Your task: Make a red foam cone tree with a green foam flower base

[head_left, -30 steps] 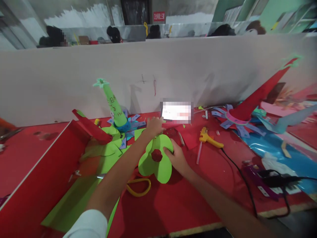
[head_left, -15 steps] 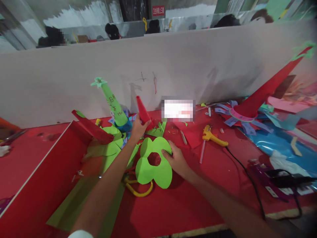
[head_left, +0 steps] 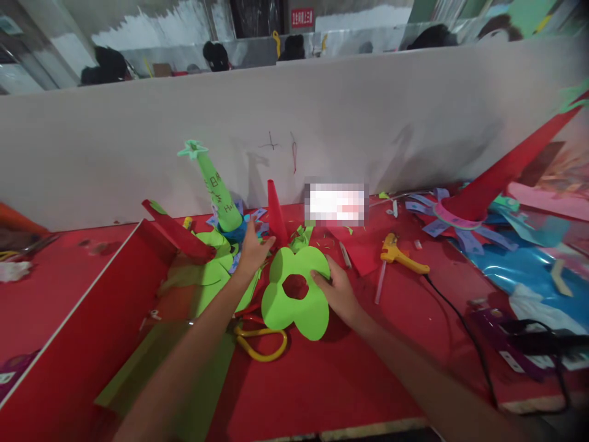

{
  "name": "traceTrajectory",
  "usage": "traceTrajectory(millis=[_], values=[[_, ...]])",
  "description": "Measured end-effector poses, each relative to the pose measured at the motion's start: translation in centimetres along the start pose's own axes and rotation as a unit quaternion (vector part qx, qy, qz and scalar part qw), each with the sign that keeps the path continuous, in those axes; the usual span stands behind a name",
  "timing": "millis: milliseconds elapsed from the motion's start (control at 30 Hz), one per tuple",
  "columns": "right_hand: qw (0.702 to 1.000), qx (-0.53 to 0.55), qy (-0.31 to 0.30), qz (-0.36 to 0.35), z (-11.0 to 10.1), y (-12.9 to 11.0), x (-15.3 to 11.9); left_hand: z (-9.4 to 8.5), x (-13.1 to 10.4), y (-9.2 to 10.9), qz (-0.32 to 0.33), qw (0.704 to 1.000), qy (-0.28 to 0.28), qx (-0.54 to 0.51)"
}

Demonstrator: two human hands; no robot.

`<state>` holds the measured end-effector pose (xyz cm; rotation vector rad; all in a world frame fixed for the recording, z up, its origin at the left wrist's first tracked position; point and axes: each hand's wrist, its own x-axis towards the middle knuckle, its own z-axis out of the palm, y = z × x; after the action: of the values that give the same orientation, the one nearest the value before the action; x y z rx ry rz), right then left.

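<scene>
My right hand pinches a green flower-shaped paper cutout by its right side, thumb on top. A roughly round hole in the cutout's middle shows the red table through it. My left hand is beside a small red paper cone that stands upright, its fingers apart and the thumb close to the cone's base. Behind that hand leans a tall green cone with writing and a star-like top. Yellow-handled scissors lie below the cutout, their blades hidden.
A yellow glue gun with a black cord lies right of my right hand. Farther right leans a big red cone with blue strips. At left are a red box wall, another red cone and green sheets. A pale partition closes the back.
The small red cone has gone from tilted to upright, and my left hand's fingers have come away from it. My right hand still holds the cutout, which has turned slightly.
</scene>
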<state>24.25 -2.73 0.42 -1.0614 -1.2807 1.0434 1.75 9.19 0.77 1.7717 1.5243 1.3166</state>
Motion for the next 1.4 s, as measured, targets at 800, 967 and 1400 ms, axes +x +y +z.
traceTrajectory(millis=[800,967,1400], values=[[0.975,0.196,0.056,0.087,-0.1,-0.9,0.7,-6.9,-13.8,6.0,-0.062,0.957,-0.279,0.043],[0.972,0.214,0.046,0.086,-0.2,-0.8,0.8,-3.9,-10.7,4.6,-0.112,0.986,-0.088,-0.090],[0.996,-0.004,0.078,-0.031,-2.0,0.2,1.9,-1.2,-9.7,2.9,-0.125,0.967,-0.084,-0.207]])
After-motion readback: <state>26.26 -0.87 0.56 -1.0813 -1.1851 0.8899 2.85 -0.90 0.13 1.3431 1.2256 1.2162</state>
